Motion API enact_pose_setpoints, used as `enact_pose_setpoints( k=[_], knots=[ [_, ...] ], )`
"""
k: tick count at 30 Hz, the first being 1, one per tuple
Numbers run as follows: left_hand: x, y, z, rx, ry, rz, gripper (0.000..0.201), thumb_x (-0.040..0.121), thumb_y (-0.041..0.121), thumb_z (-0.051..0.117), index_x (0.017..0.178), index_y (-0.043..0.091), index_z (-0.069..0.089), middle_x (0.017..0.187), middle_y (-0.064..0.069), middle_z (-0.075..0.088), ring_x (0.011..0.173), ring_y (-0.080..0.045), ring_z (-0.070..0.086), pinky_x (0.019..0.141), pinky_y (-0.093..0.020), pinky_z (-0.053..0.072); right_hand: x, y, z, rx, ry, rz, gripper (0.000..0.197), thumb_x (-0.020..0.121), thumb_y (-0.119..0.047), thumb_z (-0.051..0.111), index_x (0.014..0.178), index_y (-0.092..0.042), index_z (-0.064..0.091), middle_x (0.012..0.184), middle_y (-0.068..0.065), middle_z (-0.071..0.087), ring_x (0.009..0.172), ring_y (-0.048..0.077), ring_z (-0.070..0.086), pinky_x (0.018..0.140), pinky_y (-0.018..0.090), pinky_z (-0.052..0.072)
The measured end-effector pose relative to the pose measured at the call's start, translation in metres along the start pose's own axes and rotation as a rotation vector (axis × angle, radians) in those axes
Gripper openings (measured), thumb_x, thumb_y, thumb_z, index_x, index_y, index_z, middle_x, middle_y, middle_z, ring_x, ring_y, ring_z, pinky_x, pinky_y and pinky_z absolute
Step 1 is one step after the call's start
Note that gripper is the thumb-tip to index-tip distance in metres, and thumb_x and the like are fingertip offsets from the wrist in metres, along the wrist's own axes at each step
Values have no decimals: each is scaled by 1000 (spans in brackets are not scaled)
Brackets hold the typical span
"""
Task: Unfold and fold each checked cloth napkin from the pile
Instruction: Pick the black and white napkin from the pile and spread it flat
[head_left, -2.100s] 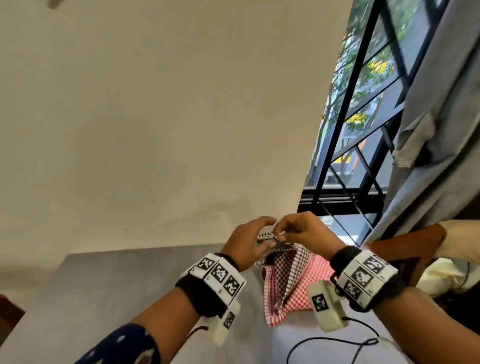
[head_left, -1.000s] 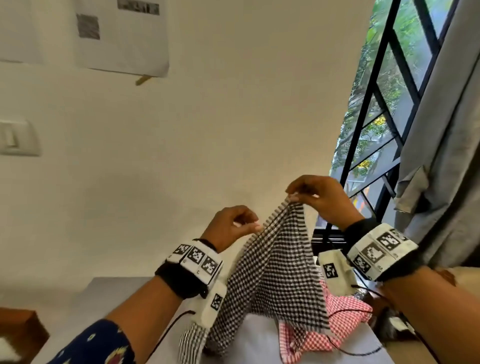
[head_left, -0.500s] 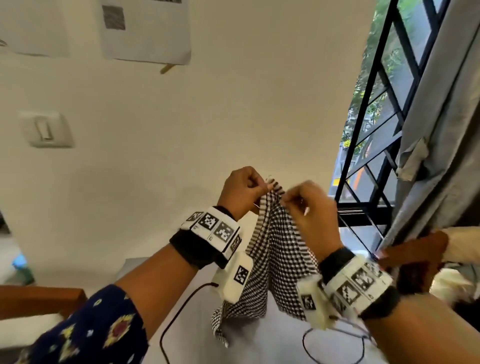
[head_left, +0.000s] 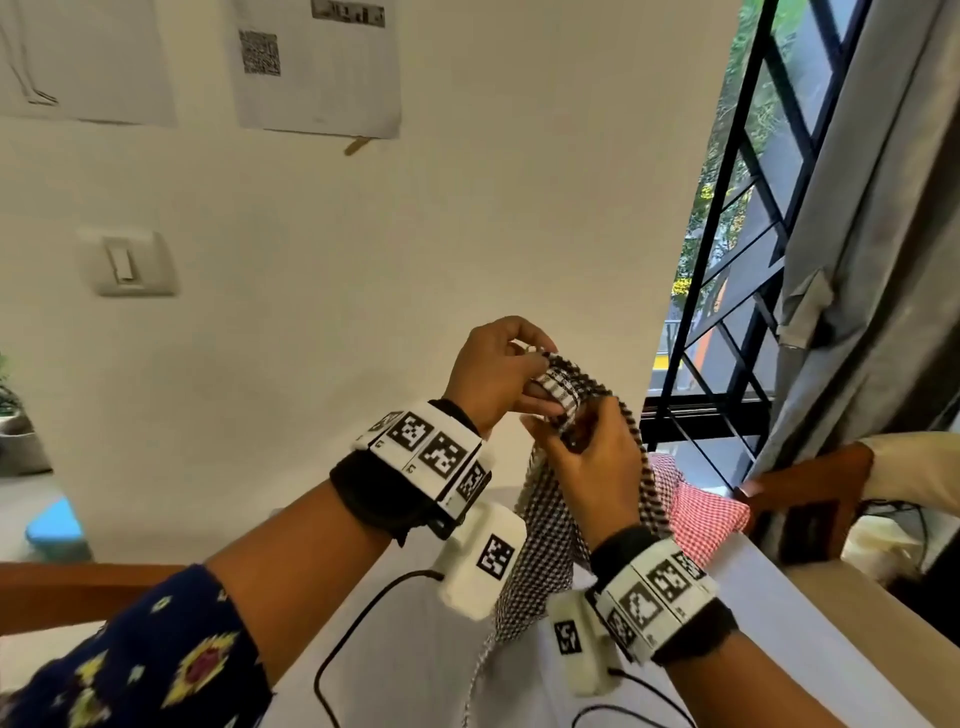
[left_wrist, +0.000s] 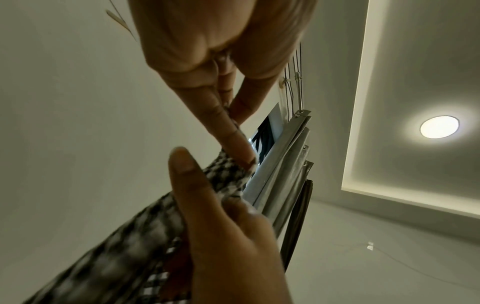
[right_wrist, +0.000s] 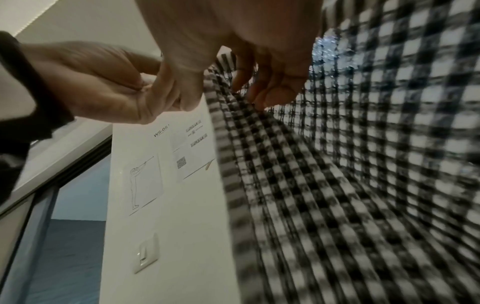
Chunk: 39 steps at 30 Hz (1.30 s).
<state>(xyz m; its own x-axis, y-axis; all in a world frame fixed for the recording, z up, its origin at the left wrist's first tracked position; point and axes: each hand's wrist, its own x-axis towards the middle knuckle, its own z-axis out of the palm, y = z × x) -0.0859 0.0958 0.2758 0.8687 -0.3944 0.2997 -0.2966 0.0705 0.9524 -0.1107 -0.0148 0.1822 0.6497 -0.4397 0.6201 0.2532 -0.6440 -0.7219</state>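
A black-and-white checked napkin (head_left: 543, 551) hangs above the table, gathered at its top. My left hand (head_left: 540, 364) pinches that top edge between thumb and forefinger, which shows close up in the left wrist view (left_wrist: 233, 123). Just below it my right hand (head_left: 566, 434) grips the same napkin (left_wrist: 228, 174), thumb on the near side and fingers behind. In the right wrist view the napkin (right_wrist: 337, 164) fills the right half, with my right fingertips (right_wrist: 259, 96) on its edge. A red checked napkin (head_left: 698, 514) lies on the table behind, partly hidden.
The white table (head_left: 779, 639) runs below my arms, with black cables (head_left: 353, 629) across it. A wooden chair (head_left: 810, 499) stands at the right by a grey curtain (head_left: 857, 234) and a barred window (head_left: 727, 322). A wall is close ahead.
My right hand has slid from beside the left hand to just beneath it on the napkin. The top edge is now bunched between both hands.
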Motion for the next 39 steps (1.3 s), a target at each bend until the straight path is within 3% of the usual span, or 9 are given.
enact_pose_setpoints(
  k=[7, 11, 13, 18, 23, 29, 32, 35, 39],
  knots=[
    [-8, 14, -7, -65, 156, -24, 15, 86, -2, 55, 72, 4, 50, 69, -14, 58, 44, -18, 62, 40, -25, 54, 3, -7, -22, 3, -165, -78, 31, 85, -11, 57, 116, -8, 56, 106, 10, 66, 93, 21, 59, 80, 30, 46],
    [-6, 20, -28, -123, 315, -63, 22, 85, -4, 54, 66, 5, 46, 67, -15, 55, 51, -24, 59, 39, -25, 53, -9, 18, -47, -147, -251, -80, 16, 84, -1, 51, 84, -10, 63, 74, -1, 58, 64, 9, 47, 59, 21, 34],
    [-9, 23, -35, -139, 349, -76, 22, 84, -5, 54, 66, 4, 46, 67, -16, 55, 53, -26, 59, 39, -26, 54, -10, 35, -58, -253, -269, -34, 22, 84, 1, 50, 68, -12, 58, 63, 0, 53, 60, 13, 46, 52, 22, 26],
    [-12, 28, -60, -196, 486, -91, 24, 86, -6, 52, 64, 3, 48, 59, -12, 58, 39, -15, 60, 44, -26, 56, -10, 73, -93, -344, -309, 65, 18, 84, -4, 58, 99, -3, 67, 97, 15, 69, 81, 22, 55, 71, 24, 36],
    [-29, 12, -79, -153, 547, -172, 24, 91, -3, 43, 69, 6, 48, 61, -9, 60, 67, -18, 57, 63, -25, 57, -10, 103, -135, -397, -433, 26, 21, 81, -3, 63, 102, -3, 68, 98, 13, 70, 92, 27, 62, 82, 33, 43],
    [-73, -12, -104, -172, 663, -271, 21, 90, -2, 44, 71, 8, 48, 62, -6, 63, 42, -8, 63, 45, -18, 53, -4, 128, -181, -364, -555, -55, 25, 78, 3, 64, 94, -14, 69, 79, 1, 66, 76, 7, 59, 72, 1, 40],
    [-92, -15, -119, -230, 712, -313, 25, 89, -8, 43, 66, 0, 49, 41, -8, 61, 39, -16, 63, 40, -22, 53, -1, 128, -195, -361, -599, -49, 30, 77, 6, 63, 84, -22, 67, 74, -9, 64, 72, 11, 60, 74, 7, 44],
    [-99, -21, -137, -199, 730, -367, 24, 89, -7, 43, 67, -1, 49, 69, -15, 57, 42, -18, 64, 38, -20, 51, 10, 128, -200, -328, -581, -27, 47, 77, 3, 63, 70, -43, 68, 65, -24, 67, 72, -2, 63, 70, 6, 45],
    [-90, -42, -160, -154, 725, -471, 23, 89, -7, 44, 67, -2, 49, 50, -13, 63, 34, -17, 61, 36, -22, 51, 29, 130, -174, -375, -561, 10, 23, 78, 3, 64, 77, -18, 72, 71, -2, 68, 73, 8, 63, 70, 19, 45]
  ],
)
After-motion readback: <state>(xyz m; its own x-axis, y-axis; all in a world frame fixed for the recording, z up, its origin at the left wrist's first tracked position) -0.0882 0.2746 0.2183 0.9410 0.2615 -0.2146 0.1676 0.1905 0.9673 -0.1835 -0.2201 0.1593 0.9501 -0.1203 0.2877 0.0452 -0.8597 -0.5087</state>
